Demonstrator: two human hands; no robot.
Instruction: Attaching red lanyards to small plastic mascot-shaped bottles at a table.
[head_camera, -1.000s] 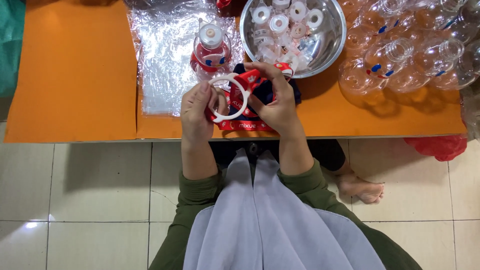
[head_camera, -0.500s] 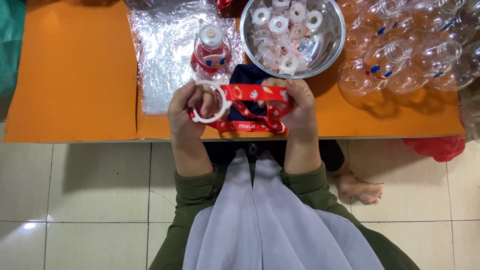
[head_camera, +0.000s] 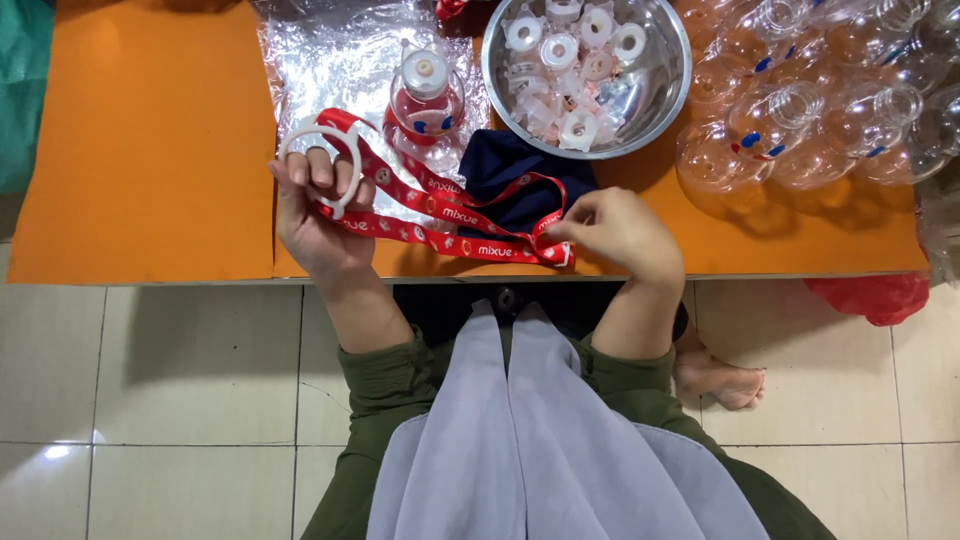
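My left hand (head_camera: 318, 222) grips a white plastic ring (head_camera: 322, 160) with a red printed strap (head_camera: 440, 212) threaded through it. The strap runs rightward across the orange table edge (head_camera: 140, 150) to my right hand (head_camera: 622, 232), which pinches its folded end. Both hands hold the strap stretched out flat above the table's front edge. A small clear bottle with a white cap and red trim (head_camera: 424, 100) stands upright on a crinkled plastic sheet (head_camera: 330, 60) just beyond the strap. A dark blue cloth (head_camera: 510, 165) lies under the strap's right part.
A steel bowl (head_camera: 660, 90) holding several white plastic caps sits at the back centre. Several clear plastic bottles (head_camera: 800, 110) lie piled at the back right. A red bag (head_camera: 870, 298) hangs below the table's right edge. A bare foot (head_camera: 722, 380) rests on the tiled floor.
My hands have pulled apart: the left carried the ring leftward and the right drew the strap end rightward, so the bunched strap is now stretched long.
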